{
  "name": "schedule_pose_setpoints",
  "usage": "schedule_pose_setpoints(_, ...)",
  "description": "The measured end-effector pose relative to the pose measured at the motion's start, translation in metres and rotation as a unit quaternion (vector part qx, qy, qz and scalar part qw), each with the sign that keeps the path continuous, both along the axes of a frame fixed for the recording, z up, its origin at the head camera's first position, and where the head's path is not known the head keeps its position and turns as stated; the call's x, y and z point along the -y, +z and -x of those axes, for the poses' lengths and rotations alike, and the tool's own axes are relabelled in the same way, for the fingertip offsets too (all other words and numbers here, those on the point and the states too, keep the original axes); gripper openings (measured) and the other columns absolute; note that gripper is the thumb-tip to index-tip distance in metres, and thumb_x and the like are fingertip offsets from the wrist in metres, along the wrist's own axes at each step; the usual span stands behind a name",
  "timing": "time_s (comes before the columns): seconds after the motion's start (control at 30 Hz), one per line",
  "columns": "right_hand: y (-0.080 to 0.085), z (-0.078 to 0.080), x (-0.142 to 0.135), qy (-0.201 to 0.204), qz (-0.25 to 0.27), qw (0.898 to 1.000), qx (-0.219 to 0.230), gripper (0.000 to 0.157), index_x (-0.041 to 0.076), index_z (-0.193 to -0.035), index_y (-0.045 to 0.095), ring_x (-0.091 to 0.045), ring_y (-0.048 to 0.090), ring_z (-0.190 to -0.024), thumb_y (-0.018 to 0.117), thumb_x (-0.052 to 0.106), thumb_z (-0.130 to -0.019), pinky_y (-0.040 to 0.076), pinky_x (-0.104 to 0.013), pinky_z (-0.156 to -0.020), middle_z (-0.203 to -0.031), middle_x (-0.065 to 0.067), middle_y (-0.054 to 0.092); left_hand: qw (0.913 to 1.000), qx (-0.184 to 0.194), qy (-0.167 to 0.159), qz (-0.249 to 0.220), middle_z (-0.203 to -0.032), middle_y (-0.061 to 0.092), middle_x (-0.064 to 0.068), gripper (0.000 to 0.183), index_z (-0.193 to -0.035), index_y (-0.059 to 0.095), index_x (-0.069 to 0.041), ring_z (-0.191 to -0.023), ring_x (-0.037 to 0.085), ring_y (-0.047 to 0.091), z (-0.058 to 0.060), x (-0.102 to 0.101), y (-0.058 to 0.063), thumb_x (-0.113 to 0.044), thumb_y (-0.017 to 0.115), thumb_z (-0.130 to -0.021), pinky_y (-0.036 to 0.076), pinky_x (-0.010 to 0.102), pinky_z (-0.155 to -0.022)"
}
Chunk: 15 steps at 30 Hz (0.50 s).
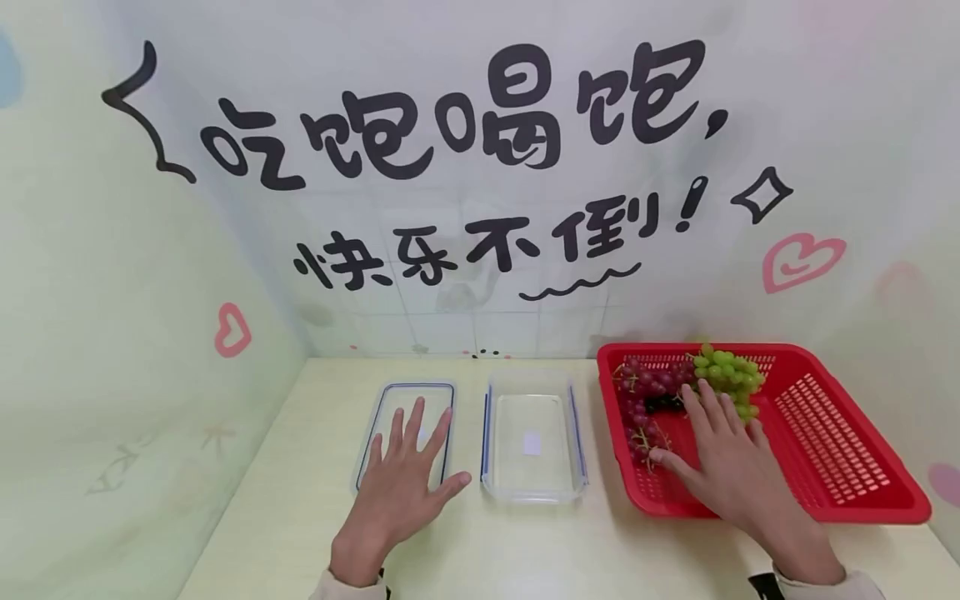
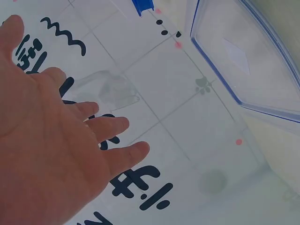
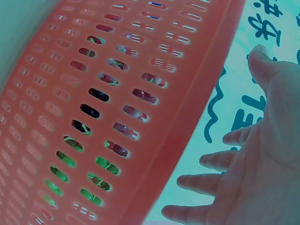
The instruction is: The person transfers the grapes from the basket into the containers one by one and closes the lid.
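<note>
Left to right, head view. At lower left of centre, a clear lid with a blue edge lies on the pale table. The left hand extends over it from the bottom of the frame, palm down, fingers straight and splayed; contact with the lid cannot be told. At lower centre stands a clear rectangular container, a white label at its base; black lettering runs across the wall above. At lower right sits a red perforated basket. Along its left side lie red grapes, then dark grapes, with green grapes near its back edge. The right hand reaches over the basket, fingers extended, fingertips by the green grapes; contact is unclear.
</note>
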State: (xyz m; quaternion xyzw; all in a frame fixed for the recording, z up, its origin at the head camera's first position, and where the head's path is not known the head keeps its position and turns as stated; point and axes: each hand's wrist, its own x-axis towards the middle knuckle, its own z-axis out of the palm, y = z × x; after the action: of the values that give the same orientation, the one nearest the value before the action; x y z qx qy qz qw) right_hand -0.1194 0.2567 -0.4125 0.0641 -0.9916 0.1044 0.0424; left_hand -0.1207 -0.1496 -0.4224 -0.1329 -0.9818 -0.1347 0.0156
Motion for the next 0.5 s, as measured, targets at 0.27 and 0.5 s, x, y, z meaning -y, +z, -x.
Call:
schedule_pose_setpoints(0.27, 0.003, -0.001, -0.003, -0.002, 0.014, 1.000, 0.004, 0.103, 0.000, -0.157, 0.016, -0.057, 0.022, -0.140, 0.054, 0.069, -0.089, 0.019, -0.077, -0.105, -0.159, -0.031, 0.017, 0.9991, -0.036, -0.008, -0.019, -0.164, 0.021, 0.015, 0.085, -0.160, 0.020, -0.021, -0.146, 0.040, 0.029, 0.006, -0.009, -0.002, -0.062, 0.052, -0.094, 0.029, 0.063, -0.111)
schedule_pose_setpoints(0.5, 0.005, -0.002, -0.005, -0.007, 0.019, 1.000, 0.024, 0.103, 0.000, -0.158, 0.014, -0.058, 0.022, -0.140, 0.054, 0.067, -0.090, 0.021, -0.077, -0.104, -0.160, -0.031, 0.016, 0.9988, -0.027, -0.009, -0.039, -0.162, 0.027, 0.016, 0.088, -0.161, 0.014, -0.020, -0.142, 0.039, 0.036, 0.009, -0.018, -0.008, -0.059, 0.055, -0.094, 0.036, 0.060, -0.107)
